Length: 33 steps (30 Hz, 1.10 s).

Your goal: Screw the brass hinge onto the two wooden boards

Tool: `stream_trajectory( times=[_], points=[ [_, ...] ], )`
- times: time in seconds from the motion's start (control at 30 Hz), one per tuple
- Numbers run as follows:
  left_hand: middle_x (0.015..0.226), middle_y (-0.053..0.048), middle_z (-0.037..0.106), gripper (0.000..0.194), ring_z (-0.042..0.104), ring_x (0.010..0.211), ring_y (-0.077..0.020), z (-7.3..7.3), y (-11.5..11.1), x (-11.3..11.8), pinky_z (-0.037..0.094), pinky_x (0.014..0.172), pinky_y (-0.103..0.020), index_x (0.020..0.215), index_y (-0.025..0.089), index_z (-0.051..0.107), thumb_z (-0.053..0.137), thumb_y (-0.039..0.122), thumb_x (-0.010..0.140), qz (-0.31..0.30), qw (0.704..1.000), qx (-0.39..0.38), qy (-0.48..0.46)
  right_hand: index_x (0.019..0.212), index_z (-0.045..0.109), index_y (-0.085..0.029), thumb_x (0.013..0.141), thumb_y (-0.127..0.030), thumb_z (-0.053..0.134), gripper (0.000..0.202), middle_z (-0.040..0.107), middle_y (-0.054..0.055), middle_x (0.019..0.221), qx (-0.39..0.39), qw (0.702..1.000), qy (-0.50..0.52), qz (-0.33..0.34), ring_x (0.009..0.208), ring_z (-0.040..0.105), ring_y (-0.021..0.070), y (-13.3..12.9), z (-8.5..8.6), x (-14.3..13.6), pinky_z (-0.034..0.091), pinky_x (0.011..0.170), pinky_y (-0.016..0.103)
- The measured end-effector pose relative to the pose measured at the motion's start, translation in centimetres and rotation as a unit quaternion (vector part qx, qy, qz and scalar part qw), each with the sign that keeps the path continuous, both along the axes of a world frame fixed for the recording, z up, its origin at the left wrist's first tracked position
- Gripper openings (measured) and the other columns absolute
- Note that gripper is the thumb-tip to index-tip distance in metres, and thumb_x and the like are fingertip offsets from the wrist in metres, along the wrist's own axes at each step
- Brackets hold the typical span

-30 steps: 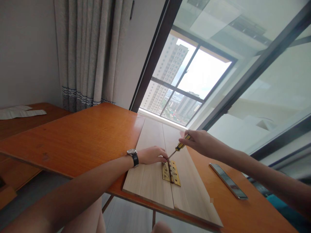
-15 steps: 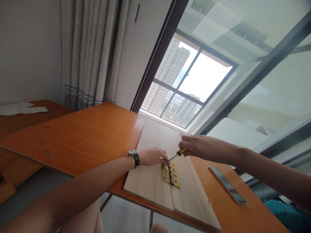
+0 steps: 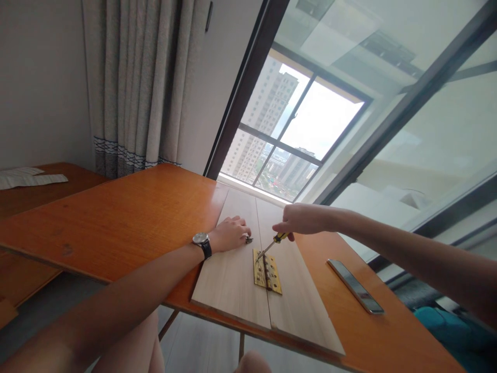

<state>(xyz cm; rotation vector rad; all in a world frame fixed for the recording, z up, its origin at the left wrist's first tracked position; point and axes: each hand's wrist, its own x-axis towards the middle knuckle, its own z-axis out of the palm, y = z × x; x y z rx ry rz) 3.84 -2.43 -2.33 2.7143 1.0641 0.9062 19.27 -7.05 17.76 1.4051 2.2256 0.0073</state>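
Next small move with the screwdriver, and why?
Probably tip the screwdriver more upright with the right hand: its tip is near the far left corner of the hinge, but the shaft slants well over. The left hand is off the hinge.

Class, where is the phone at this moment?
In the head view, the phone lies on the orange table, right of the pale boards.

Open surface: the left part of the desk (image 3: 128, 212), beyond the left forearm (image 3: 155, 282). A second open area lies on the boards (image 3: 233, 295) between the hinge (image 3: 267, 272) and the near edge. A narrow lane runs between the boards and the phone (image 3: 355, 286). Obstructions: the left hand (image 3: 229, 234) on the left board; the screwdriver (image 3: 280, 237), slanting from the right hand (image 3: 303, 218) to the hinge.
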Motion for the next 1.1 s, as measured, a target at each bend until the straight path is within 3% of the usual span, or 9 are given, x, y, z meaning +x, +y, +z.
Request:
stream_trajectory(
  times=[0.27, 0.43, 0.57, 0.67, 0.77, 0.83, 0.97, 1.1],
  points=[
    [0.103, -0.007, 0.066, 0.018, 0.060, 0.101, -0.0222, -0.4, 0.1, 0.0, 0.046, 0.091, -0.032, 0.104, 0.022, 0.073, 0.060, 0.023, 0.091, -0.006, 1.000, 0.007, 0.024, 0.053, 0.068, -0.016, 0.090, -0.046, 0.051, 0.051, 0.068, 0.009, 0.060, 0.045, 0.996, -0.074, -0.029, 0.047, 0.050, 0.0145, -0.9, 0.2, -0.2, 0.037, 0.053, 0.031],
    [0.099, -0.005, 0.067, 0.014, 0.061, 0.099, -0.0201, -0.1, 0.2, -0.2, 0.047, 0.086, -0.028, 0.101, 0.022, 0.074, 0.063, 0.024, 0.092, -0.020, 0.999, -0.010, 0.026, 0.056, 0.067, -0.017, 0.090, -0.053, 0.048, 0.053, 0.067, 0.007, 0.059, 0.096, 0.994, -0.030, -0.046, 0.051, 0.055, 0.0161, -0.3, 3.1, 1.4, 0.036, 0.053, 0.030],
    [0.097, -0.004, 0.068, 0.011, 0.062, 0.099, -0.0194, 0.1, 0.2, -0.3, 0.047, 0.086, -0.026, 0.098, 0.020, 0.074, 0.065, 0.022, 0.091, -0.028, 0.999, -0.022, 0.024, 0.070, 0.072, -0.017, 0.087, -0.063, 0.048, 0.055, 0.065, 0.006, 0.057, 0.206, 0.974, 0.063, -0.070, 0.053, 0.057, 0.0184, 0.5, 4.4, 3.8, 0.037, 0.053, 0.030],
    [0.096, -0.004, 0.069, 0.011, 0.063, 0.096, -0.0187, 0.2, 0.2, -0.3, 0.047, 0.084, -0.026, 0.094, 0.020, 0.074, 0.063, 0.019, 0.091, -0.029, 0.999, -0.027, 0.026, 0.069, 0.071, -0.018, 0.085, -0.066, 0.047, 0.056, 0.058, 0.003, 0.048, 0.244, 0.961, 0.109, -0.067, 0.049, 0.053, 0.0178, 0.9, 2.2, 6.5, 0.033, 0.051, 0.030],
    [0.094, -0.003, 0.069, 0.012, 0.064, 0.092, -0.0188, 0.3, 0.1, -0.3, 0.047, 0.082, -0.026, 0.093, 0.020, 0.073, 0.061, 0.018, 0.092, -0.025, 0.999, -0.031, 0.028, 0.058, 0.067, -0.019, 0.080, -0.069, 0.054, 0.056, 0.054, 0.001, 0.046, 0.239, 0.935, 0.243, -0.097, 0.047, 0.051, 0.0158, 1.6, -2.0, 9.4, 0.031, 0.050, 0.028],
    [0.095, -0.003, 0.069, 0.012, 0.064, 0.092, -0.0190, 0.4, 0.1, -0.3, 0.047, 0.081, -0.027, 0.093, 0.020, 0.073, 0.061, 0.019, 0.092, -0.023, 0.999, -0.031, 0.029, 0.058, 0.067, -0.017, 0.072, -0.069, 0.064, 0.054, 0.050, -0.002, 0.044, 0.217, 0.870, 0.413, -0.162, 0.043, 0.045, 0.0128, 2.1, -5.0, 11.1, 0.028, 0.049, 0.027],
    [0.095, -0.003, 0.068, 0.011, 0.063, 0.091, -0.0185, 0.5, 0.1, -0.2, 0.047, 0.080, -0.026, 0.093, 0.020, 0.072, 0.061, 0.023, 0.093, -0.023, 0.999, -0.032, 0.034, 0.072, 0.067, -0.016, 0.075, -0.074, 0.058, 0.060, 0.043, -0.004, 0.044, 0.189, 0.805, 0.529, -0.189, 0.042, 0.042, 0.0116, 3.2, -10.0, 13.0, 0.029, 0.048, 0.027],
    [0.095, -0.003, 0.068, 0.009, 0.062, 0.091, -0.0179, 0.6, 0.1, -0.2, 0.046, 0.081, -0.026, 0.093, 0.020, 0.071, 0.062, 0.022, 0.092, -0.027, 0.998, -0.036, 0.040, 0.070, 0.060, -0.018, 0.069, -0.074, 0.065, 0.057, 0.042, -0.005, 0.049, 0.163, 0.730, 0.637, -0.187, 0.045, 0.037, 0.0097, 4.4, -13.4, 13.3, 0.026, 0.046, 0.026]
  ],
)
